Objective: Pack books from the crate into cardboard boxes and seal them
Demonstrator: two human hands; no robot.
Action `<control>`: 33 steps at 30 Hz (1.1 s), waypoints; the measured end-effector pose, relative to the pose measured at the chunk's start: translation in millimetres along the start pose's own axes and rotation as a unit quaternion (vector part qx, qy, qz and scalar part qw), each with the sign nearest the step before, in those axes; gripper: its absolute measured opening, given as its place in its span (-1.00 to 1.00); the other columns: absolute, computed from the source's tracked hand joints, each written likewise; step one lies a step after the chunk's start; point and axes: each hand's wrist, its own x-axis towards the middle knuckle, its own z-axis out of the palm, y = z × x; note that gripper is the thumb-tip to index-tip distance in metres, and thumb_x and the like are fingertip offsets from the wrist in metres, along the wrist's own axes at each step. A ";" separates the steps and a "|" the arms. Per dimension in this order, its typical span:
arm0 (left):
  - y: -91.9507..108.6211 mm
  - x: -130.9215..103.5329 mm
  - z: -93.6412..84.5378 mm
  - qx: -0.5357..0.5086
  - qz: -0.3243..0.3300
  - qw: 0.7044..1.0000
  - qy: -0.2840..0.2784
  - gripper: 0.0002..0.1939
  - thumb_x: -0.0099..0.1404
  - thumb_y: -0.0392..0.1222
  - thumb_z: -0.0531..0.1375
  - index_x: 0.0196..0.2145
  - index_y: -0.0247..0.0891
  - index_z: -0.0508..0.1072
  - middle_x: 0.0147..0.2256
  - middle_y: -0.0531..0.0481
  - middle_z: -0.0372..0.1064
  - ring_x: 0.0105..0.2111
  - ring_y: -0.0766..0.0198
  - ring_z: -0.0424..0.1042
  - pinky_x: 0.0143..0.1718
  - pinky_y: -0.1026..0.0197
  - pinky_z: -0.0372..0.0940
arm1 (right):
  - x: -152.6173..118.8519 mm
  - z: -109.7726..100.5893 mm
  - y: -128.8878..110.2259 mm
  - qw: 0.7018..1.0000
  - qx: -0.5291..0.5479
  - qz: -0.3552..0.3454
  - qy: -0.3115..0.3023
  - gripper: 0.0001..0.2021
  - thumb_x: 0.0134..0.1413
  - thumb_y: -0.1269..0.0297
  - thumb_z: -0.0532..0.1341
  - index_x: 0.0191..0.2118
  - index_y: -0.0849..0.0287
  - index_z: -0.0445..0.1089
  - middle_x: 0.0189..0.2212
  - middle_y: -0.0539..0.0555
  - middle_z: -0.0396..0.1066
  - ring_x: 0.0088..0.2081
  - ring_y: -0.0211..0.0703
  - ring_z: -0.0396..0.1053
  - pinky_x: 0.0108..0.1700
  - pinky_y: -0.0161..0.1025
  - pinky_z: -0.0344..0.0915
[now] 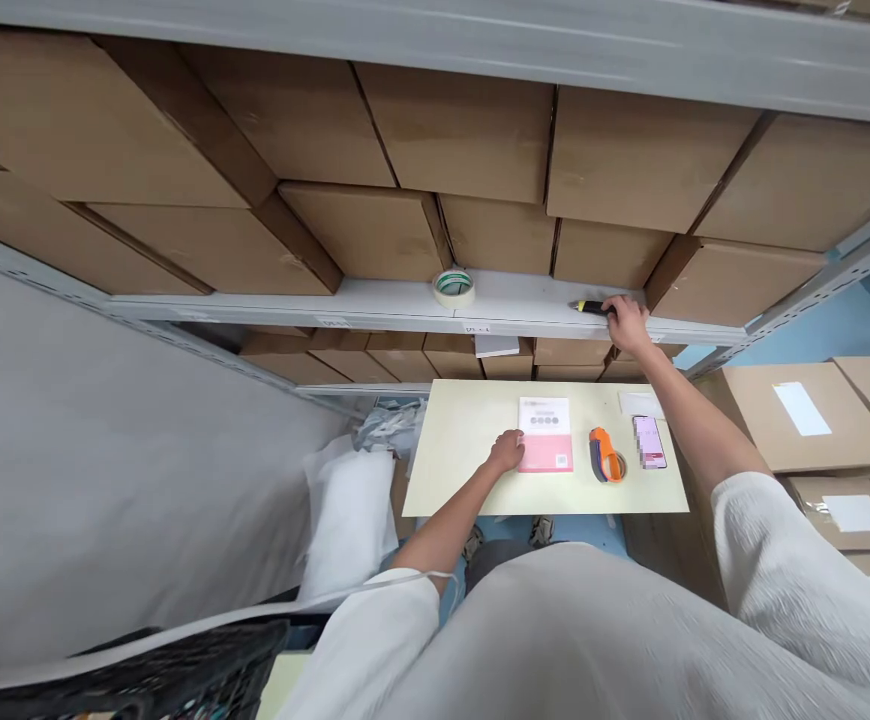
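Cardboard boxes (pixel 470 130) line the racking behind the pale surface (pixel 435 490) in front of you. On the shelf (pixel 517 290), a roll of masking tape (pixel 454 298) sits left of the knife. Your left hand (pixel 508 451) is at the left edge of the pink-and-white booklet (pixel 544 450), which lies flat on the surface; you can't tell from here whether the fingers pinch it or just rest there. It looks light, thin and bendy, with a smooth cover that may slide, so take it by a side edge, thumb above and fingers beneath, without creasing the corners. Farther right, up on the shelf, your right hand (pixel 628 323) grasps the black-and-yellow utility knife (pixel 592 307) by its right end, tip pointing left. Expect it to be light and rigid; keep to the handle, clear of the tip. The orange tape dispenser (pixel 600 440) and phone (pixel 650 445) lie nearer you, right of the booklet.
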 end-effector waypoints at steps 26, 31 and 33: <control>2.7 6.1 67.1 0.043 0.026 0.998 -0.048 -0.36 0.33 -0.34 0.16 0.35 -0.20 0.41 0.40 -0.23 0.31 0.41 -0.06 0.27 0.44 -0.07 0.19 | -284.9 176.3 -60.9 0.869 0.151 0.347 -0.320 -0.35 0.24 0.33 0.17 0.44 0.24 0.25 0.43 0.35 0.27 0.42 0.23 0.27 0.43 0.06 0.23; -0.5 5.1 66.1 0.047 0.054 0.996 -0.051 -0.33 0.29 -0.36 0.21 0.36 -0.25 0.41 0.40 -0.28 0.30 0.42 -0.10 0.26 0.48 -0.06 0.14 | -283.3 190.0 -54.2 0.857 0.192 0.391 -0.276 -0.29 0.15 0.30 0.22 0.44 0.17 0.23 0.30 0.32 0.42 0.29 0.20 0.41 0.35 0.06 0.35; -0.3 3.9 63.1 0.045 0.061 0.996 -0.057 -0.31 0.29 -0.35 0.22 0.38 -0.27 0.39 0.40 -0.29 0.30 0.42 -0.11 0.27 0.48 -0.04 0.14 | -281.0 193.3 -52.3 0.853 0.204 0.415 -0.241 -0.31 0.11 0.32 0.23 0.39 0.18 0.28 0.21 0.30 0.48 0.23 0.17 0.47 0.29 0.01 0.40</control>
